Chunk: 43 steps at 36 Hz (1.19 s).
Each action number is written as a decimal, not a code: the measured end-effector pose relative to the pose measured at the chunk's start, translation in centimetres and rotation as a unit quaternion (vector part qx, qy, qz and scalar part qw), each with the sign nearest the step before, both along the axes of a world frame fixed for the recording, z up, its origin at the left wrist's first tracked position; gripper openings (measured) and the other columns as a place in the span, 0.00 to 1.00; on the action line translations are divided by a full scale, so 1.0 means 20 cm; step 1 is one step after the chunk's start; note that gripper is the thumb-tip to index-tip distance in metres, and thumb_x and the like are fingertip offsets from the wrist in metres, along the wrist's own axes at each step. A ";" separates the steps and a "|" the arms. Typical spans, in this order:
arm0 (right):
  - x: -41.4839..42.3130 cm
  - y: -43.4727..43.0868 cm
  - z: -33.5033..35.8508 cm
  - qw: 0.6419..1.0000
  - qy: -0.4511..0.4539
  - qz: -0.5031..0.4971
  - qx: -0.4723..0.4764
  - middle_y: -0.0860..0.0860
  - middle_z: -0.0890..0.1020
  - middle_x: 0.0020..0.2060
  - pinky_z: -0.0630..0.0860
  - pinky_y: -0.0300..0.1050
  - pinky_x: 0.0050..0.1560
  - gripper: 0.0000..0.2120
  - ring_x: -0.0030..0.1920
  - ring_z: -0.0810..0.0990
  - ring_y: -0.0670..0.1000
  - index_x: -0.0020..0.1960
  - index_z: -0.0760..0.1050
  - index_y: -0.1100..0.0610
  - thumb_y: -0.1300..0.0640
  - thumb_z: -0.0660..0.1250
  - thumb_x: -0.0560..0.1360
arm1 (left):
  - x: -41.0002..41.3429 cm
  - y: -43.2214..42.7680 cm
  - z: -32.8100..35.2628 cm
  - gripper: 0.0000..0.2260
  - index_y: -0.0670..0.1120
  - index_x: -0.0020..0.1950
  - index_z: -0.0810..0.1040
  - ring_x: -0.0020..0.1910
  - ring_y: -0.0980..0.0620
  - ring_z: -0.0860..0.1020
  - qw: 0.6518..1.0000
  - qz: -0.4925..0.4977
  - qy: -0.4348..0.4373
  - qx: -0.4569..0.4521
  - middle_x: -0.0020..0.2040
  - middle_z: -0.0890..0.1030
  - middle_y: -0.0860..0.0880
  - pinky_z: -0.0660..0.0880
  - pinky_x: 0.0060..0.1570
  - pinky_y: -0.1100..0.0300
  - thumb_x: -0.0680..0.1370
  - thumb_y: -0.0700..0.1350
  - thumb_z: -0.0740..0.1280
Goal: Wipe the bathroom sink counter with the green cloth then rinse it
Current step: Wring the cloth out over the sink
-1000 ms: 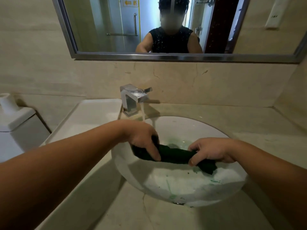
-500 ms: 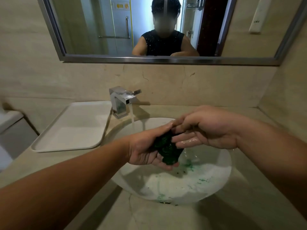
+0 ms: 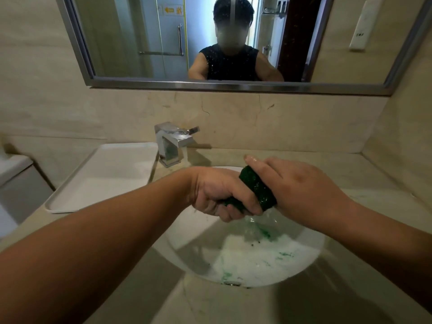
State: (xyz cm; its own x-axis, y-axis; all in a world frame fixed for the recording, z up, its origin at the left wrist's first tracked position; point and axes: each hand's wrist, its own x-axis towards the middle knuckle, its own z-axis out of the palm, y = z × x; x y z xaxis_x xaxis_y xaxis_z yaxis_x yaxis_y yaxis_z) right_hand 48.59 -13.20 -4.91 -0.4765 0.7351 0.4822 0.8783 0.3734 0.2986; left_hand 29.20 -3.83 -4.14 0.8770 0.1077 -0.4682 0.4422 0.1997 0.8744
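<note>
Your left hand (image 3: 219, 195) is closed tight round the left end of the green cloth (image 3: 257, 190), knuckles up, fingers curled under it. Your right hand (image 3: 301, 190) wraps the other end from above, its back toward you, and one wet fingertip (image 3: 249, 159) sticks out toward the back wall. Both hands clamp on the cloth, and they touch each other across it. The cloth is bunched into a short, dark, wet roll, and only its middle shows between your hands.

You hold the cloth in the air over the sink basin (image 3: 304, 260), above its back half and not touching the bowl. Water (image 3: 259, 220) runs down from under the cloth into the basin. Green smears (image 3: 285, 254) mark the white bowl below your hands and toward its front rim, near the drain (image 3: 231, 283).

The basin is set into the counter (image 3: 374, 183), close to its front edge. The square chrome faucet (image 3: 171, 146) stands at the counter's back edge, just behind the basin's back-left rim. Whether it is running cannot be told. A white tray (image 3: 105, 176) lies flat on the counter's left end, reaching from the back edge to the left edge, just beside the faucet. Above the back wall hangs a metal-framed mirror (image 3: 233, 86).
</note>
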 end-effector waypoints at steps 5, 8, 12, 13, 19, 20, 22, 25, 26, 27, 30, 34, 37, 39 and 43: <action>-0.06 0.02 0.14 0.970 -0.081 -0.156 -0.168 0.47 0.79 0.40 0.70 0.46 0.31 0.08 0.36 0.79 0.53 0.51 0.72 0.49 0.48 0.68 0.76 | 0.11 -0.04 0.06 0.08 0.45 0.41 0.78 0.26 0.52 0.67 0.938 0.017 0.123 0.323 0.32 0.73 0.49 0.63 0.24 0.62 0.76 0.41 0.75; -0.06 0.07 0.19 0.917 -0.008 -0.199 -0.346 0.47 0.78 0.33 0.69 0.44 0.31 0.08 0.31 0.76 0.50 0.40 0.75 0.52 0.49 0.69 0.75 | 0.17 -0.10 0.06 0.06 0.43 0.44 0.82 0.31 0.50 0.73 0.817 0.020 0.153 0.555 0.35 0.77 0.49 0.69 0.31 0.59 0.76 0.45 0.74; -0.01 0.14 0.17 0.826 0.108 -0.205 -0.514 0.53 0.74 0.27 0.67 0.47 0.32 0.08 0.28 0.71 0.54 0.31 0.76 0.55 0.57 0.75 0.65 | 0.20 -0.14 0.02 0.06 0.47 0.46 0.81 0.37 0.47 0.79 0.733 -0.006 0.157 0.662 0.38 0.82 0.48 0.72 0.33 0.57 0.78 0.49 0.71; -0.01 0.15 0.17 0.803 0.130 -0.206 -0.544 0.54 0.74 0.27 0.67 0.46 0.30 0.08 0.28 0.71 0.53 0.32 0.77 0.56 0.58 0.76 0.65 | 0.19 -0.14 0.00 0.05 0.49 0.47 0.79 0.38 0.47 0.79 0.719 -0.002 0.153 0.678 0.37 0.80 0.50 0.71 0.32 0.57 0.78 0.49 0.70; -0.01 0.17 0.16 0.656 0.199 -0.225 -0.692 0.53 0.72 0.26 0.58 0.40 0.26 0.10 0.23 0.64 0.49 0.37 0.74 0.58 0.63 0.75 0.73 | 0.11 -0.17 -0.12 0.15 0.50 0.61 0.69 0.39 0.43 0.75 0.648 0.054 0.078 0.756 0.37 0.71 0.52 0.65 0.30 0.54 0.78 0.50 0.69; -0.01 0.17 0.16 0.638 0.216 -0.224 -0.705 0.53 0.72 0.27 0.58 0.39 0.25 0.09 0.22 0.64 0.49 0.39 0.74 0.59 0.63 0.74 0.73 | 0.09 -0.17 -0.13 0.17 0.50 0.62 0.68 0.39 0.44 0.75 0.645 0.057 0.059 0.759 0.39 0.71 0.52 0.66 0.32 0.54 0.77 0.50 0.69; -0.02 0.18 0.14 0.612 0.256 -0.220 -0.715 0.53 0.72 0.28 0.60 0.38 0.24 0.08 0.22 0.65 0.48 0.42 0.75 0.60 0.63 0.74 0.75 | 0.04 -0.15 -0.14 0.18 0.51 0.63 0.70 0.41 0.48 0.72 0.648 0.051 0.033 0.759 0.45 0.71 0.53 0.66 0.35 0.55 0.76 0.50 0.71; -0.08 0.19 0.14 0.612 0.316 -0.210 -0.694 0.54 0.74 0.29 0.65 0.39 0.24 0.08 0.24 0.69 0.50 0.46 0.77 0.61 0.61 0.75 0.75 | -0.02 -0.12 -0.09 0.12 0.52 0.54 0.75 0.41 0.48 0.75 0.706 0.067 0.068 0.702 0.46 0.76 0.52 0.70 0.36 0.56 0.74 0.49 0.74; -0.10 0.19 0.14 0.622 0.336 -0.203 -0.678 0.55 0.75 0.30 0.69 0.40 0.25 0.09 0.25 0.72 0.51 0.49 0.77 0.62 0.60 0.76 0.75 | -0.03 -0.10 -0.07 0.09 0.50 0.51 0.77 0.38 0.47 0.79 0.749 0.083 0.090 0.651 0.43 0.80 0.50 0.74 0.33 0.56 0.74 0.48 0.74; -0.12 0.18 0.15 0.637 0.353 -0.196 -0.657 0.56 0.77 0.32 0.73 0.42 0.27 0.12 0.27 0.76 0.53 0.53 0.77 0.63 0.60 0.76 0.75 | -0.04 -0.08 -0.05 0.07 0.48 0.50 0.79 0.34 0.47 0.81 0.801 0.107 0.102 0.580 0.41 0.83 0.48 0.76 0.30 0.57 0.75 0.46 0.75; -0.18 0.17 0.16 0.706 0.407 -0.178 -0.551 0.57 0.84 0.46 0.84 0.49 0.36 0.21 0.36 0.87 0.57 0.62 0.75 0.57 0.57 0.79 0.74 | -0.12 0.01 -0.04 0.07 0.40 0.53 0.81 0.32 0.47 0.80 0.918 0.178 0.091 0.343 0.37 0.84 0.43 0.72 0.26 0.58 0.76 0.38 0.72; -0.23 0.13 0.12 0.886 0.346 -0.080 -0.299 0.49 0.79 0.63 0.83 0.47 0.52 0.35 0.52 0.84 0.52 0.75 0.67 0.46 0.46 0.76 0.72 | -0.22 0.10 -0.07 0.08 0.40 0.54 0.75 0.29 0.52 0.72 0.966 0.225 0.056 0.113 0.36 0.77 0.45 0.63 0.21 0.65 0.76 0.39 0.68; -0.23 0.07 0.06 0.953 0.246 0.024 -0.178 0.49 0.69 0.71 0.76 0.46 0.65 0.38 0.65 0.75 0.52 0.81 0.59 0.46 0.49 0.72 0.75 | -0.25 0.13 -0.07 0.07 0.43 0.49 0.74 0.24 0.56 0.69 0.976 0.215 0.024 -0.038 0.33 0.72 0.48 0.59 0.18 0.68 0.73 0.42 0.67; -0.22 0.07 0.00 0.988 0.108 0.052 -0.093 0.54 0.65 0.77 0.72 0.54 0.72 0.40 0.73 0.70 0.58 0.82 0.58 0.51 0.53 0.71 0.74 | -0.26 0.12 -0.06 0.06 0.42 0.48 0.75 0.23 0.57 0.68 0.983 0.162 0.009 -0.090 0.32 0.70 0.49 0.58 0.19 0.68 0.73 0.42 0.67; -0.20 0.10 -0.07 0.993 -0.001 0.111 0.030 0.64 0.75 0.71 0.77 0.62 0.62 0.32 0.66 0.77 0.65 0.80 0.65 0.60 0.55 0.69 0.77 | -0.22 0.06 -0.05 0.04 0.43 0.44 0.74 0.22 0.59 0.67 0.994 0.017 0.054 -0.096 0.30 0.70 0.51 0.57 0.20 0.68 0.74 0.44 0.67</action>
State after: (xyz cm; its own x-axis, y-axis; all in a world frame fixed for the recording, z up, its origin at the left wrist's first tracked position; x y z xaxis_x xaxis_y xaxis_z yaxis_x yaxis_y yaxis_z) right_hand 44.53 -11.27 -6.31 -0.6255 0.5815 0.5202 0.7750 0.5401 0.3282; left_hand 24.73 -2.60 -5.05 0.8180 0.0365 -0.5741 0.5211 0.3757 0.7664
